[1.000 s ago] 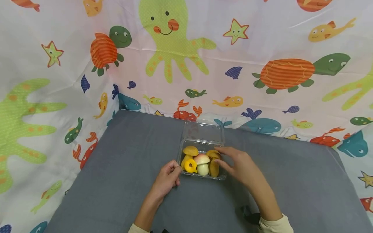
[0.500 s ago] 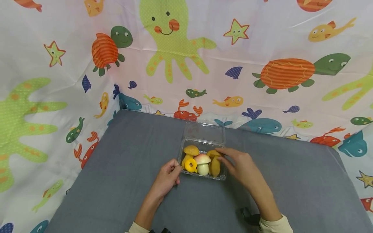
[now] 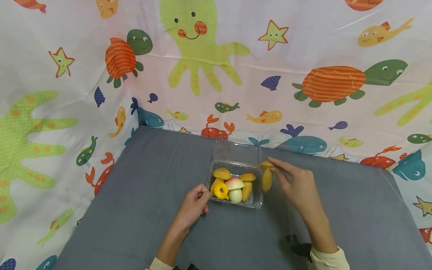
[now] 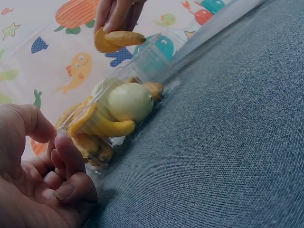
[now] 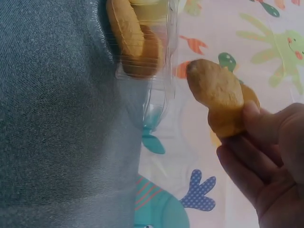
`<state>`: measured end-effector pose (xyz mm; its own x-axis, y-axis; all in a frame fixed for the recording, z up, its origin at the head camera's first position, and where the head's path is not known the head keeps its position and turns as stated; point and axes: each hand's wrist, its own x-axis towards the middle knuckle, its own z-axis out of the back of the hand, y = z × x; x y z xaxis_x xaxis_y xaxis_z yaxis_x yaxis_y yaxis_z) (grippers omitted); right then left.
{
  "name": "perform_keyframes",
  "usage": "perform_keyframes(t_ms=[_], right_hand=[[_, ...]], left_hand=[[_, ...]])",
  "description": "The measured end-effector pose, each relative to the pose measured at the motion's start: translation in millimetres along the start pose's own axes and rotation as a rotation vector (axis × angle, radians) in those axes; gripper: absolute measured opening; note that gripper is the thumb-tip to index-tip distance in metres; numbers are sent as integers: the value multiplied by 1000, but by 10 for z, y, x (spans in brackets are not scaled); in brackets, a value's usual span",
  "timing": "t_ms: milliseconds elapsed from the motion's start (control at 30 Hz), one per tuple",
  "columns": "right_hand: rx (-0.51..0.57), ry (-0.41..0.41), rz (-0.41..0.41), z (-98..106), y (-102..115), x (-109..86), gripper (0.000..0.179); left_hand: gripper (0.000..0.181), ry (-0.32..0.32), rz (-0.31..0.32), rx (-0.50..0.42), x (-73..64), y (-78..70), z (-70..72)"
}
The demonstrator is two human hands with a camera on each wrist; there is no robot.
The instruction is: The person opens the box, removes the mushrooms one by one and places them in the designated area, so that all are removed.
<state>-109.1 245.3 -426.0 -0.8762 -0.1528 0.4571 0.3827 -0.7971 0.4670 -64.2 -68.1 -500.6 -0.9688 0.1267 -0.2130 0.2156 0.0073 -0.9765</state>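
Note:
A brownish-yellow mushroom [image 3: 267, 180], cap up and stem hanging down, is pinched by its cap between the thumb and fingers of my right hand [image 3: 301, 187]. It hangs just right of a clear plastic container [image 3: 257, 204]. My left hand [image 3: 194, 206] pinches the container's left front rim between thumb and finger, as the left wrist view also shows. Inside lie a pale mushroom [image 3: 235, 195] with a pinkish cap, a bright yellow trumpet-shaped mushroom [image 3: 221, 191] and two more brownish-yellow ones, the left mushroom [image 3: 221, 173] partly hidden and the right mushroom [image 3: 247, 189] in full view.
The container's hinged clear lid [image 3: 237, 152] lies folded back behind it. A grey cloth [image 3: 162, 161] covers the table. Behind and to the left hangs a white curtain [image 3: 236, 90] printed with sea animals, meeting the table's back edge.
My right hand has lifted a brownish-yellow mushroom out of the container's right side and moved right with it, uncovering another mushroom there. The left hand has stayed at the rim.

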Motion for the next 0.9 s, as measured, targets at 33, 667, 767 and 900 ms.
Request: perform_keyframes(t_ms=[33,667,767,900], right_hand=[[6,-12,-26,8,-11,3,34],[-42,-6,-229,-98,-270,93,27],[-51,8,-236,-133,-301,105,26],[-57,28,-238,-174,-331,114,26]], left_hand=[[18,-1,-1,0,1,-2,-1],[20,-3,7,7,-1,16,-1],[19,-3,9,3,-3,13,-3],[19,-7,9,2,-2,20,-7]])
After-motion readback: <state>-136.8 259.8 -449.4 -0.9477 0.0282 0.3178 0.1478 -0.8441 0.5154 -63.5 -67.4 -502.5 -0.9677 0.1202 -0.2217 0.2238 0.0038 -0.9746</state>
